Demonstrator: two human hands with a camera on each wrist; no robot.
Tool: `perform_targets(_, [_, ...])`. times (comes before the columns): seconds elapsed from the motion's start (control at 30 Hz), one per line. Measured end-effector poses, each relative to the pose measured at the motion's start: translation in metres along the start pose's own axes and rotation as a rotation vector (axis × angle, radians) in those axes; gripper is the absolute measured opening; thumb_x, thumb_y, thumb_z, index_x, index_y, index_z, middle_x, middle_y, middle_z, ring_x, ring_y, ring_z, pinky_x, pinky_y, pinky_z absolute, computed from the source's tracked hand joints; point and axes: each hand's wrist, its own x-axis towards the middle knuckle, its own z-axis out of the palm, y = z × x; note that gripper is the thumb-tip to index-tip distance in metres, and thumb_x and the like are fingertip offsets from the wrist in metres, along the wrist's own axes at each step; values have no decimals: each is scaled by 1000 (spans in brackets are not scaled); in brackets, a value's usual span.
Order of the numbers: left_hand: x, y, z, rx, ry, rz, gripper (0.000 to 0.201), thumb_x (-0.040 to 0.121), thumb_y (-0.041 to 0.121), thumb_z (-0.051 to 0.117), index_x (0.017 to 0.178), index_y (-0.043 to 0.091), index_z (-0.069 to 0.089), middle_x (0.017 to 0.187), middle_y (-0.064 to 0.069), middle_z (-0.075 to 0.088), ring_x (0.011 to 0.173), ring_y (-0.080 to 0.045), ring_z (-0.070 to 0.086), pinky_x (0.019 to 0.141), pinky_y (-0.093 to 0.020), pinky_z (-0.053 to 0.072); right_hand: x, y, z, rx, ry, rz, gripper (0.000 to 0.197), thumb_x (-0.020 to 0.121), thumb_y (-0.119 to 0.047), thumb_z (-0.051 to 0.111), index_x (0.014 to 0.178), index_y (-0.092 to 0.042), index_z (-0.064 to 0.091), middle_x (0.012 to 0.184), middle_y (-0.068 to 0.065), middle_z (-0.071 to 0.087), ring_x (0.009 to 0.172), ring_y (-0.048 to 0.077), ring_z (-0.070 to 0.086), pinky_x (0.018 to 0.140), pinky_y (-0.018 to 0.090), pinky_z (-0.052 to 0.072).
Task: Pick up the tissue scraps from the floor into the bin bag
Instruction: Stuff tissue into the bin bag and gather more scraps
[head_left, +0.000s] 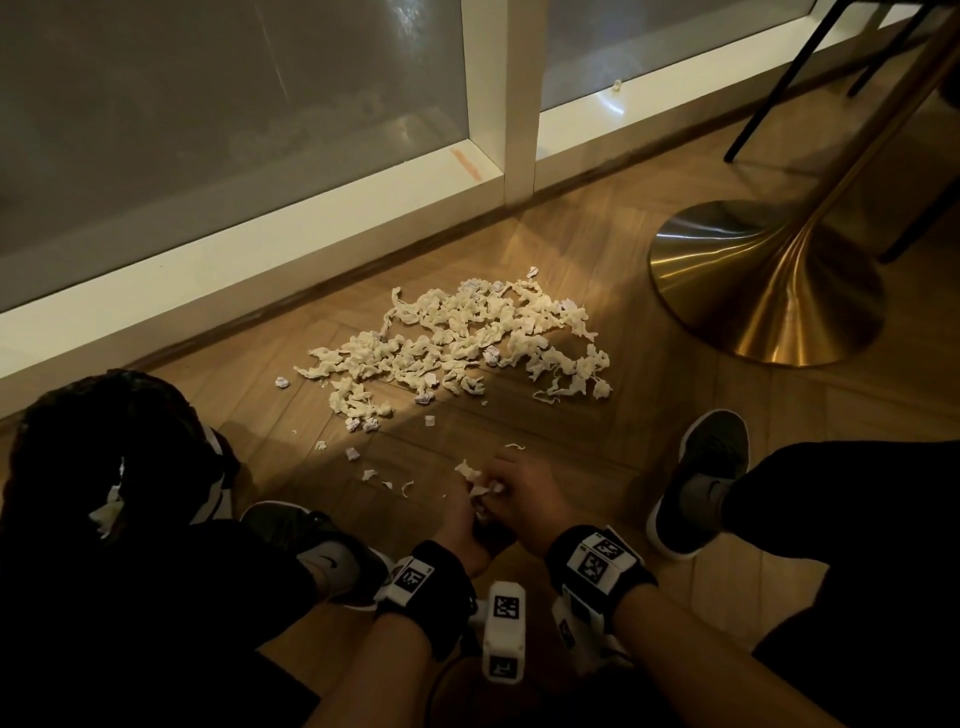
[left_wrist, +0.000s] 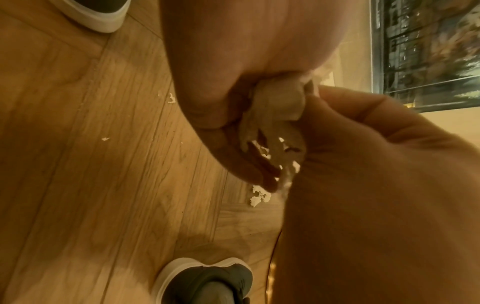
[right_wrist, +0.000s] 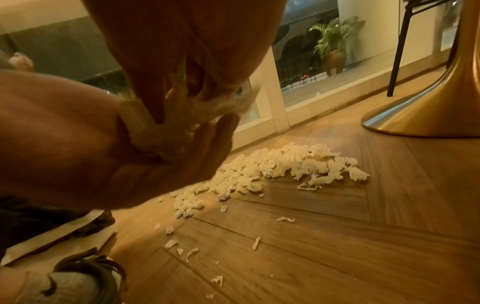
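The person crouches on the wooden floor (head_left: 597, 457) with both hands brought together low between the two grey shoes. The left hand (head_left: 467, 525) and the right hand (head_left: 524, 493) touch each other, and a wad of tissue (head_left: 480, 488) is pressed between them. In the left wrist view the fingers (left_wrist: 233, 156) of one hand curl round crumpled tissue (left_wrist: 275, 107) while the other hand closes on it from the right; in the right wrist view the same bundle (right_wrist: 166, 127) sits clamped between palm and fingers. So each grip is closed round tissue, neither hand wide.

The main heap of tissue scraps (head_left: 457, 338) lies farther off on the floor, in one broad pile too tangled to count, between the hands and the white window frame (head_left: 291, 249). Nearer the hands lie roughly eight to ten loose bits, among them one thin curl (head_left: 515, 446) just beyond the right hand and a small cluster (head_left: 384, 480) to the left of the hands.

The dark bin bag (head_left: 104, 457) stands at the near left, beside the left shoe (head_left: 332, 556), with a pale scrap showing in its mouth. The right shoe (head_left: 701, 478) is at the near right. One brass pedestal base (head_left: 769, 280) stands at the far right, and two thin black chair legs (head_left: 789, 78) rise behind it
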Motion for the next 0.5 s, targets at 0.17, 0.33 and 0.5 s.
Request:
perform_targets(0.17, [8, 6, -6, -21, 68, 85, 38, 100, 26, 31, 73, 9, 50, 55, -7, 59, 58, -16, 58, 48, -23, 46, -6, 0, 6, 2, -23, -53, 11, 85, -17, 65, 76, -11, 66, 80, -8, 50, 73, 0, 38, 67, 8, 28])
perform_targets(0.33, [14, 15, -15, -97, 65, 92, 40, 99, 28, 29, 77, 6, 55, 58, -9, 62, 63, -20, 60, 61, -27, 48, -10, 1, 7, -112, -144, -182, 24, 89, -33, 53, 95, -18, 70, 100, -2, 58, 100, 14, 44, 85, 24, 35])
perform_targets(0.5, [11, 14, -14, -103, 43, 63, 28, 92, 17, 31, 75, 7, 50, 60, -10, 57, 58, -20, 58, 54, -25, 48, -6, 5, 3, -91, -127, -142, 18, 81, -26, 63, 90, -16, 74, 94, 2, 64, 96, 22, 48, 78, 28, 33])
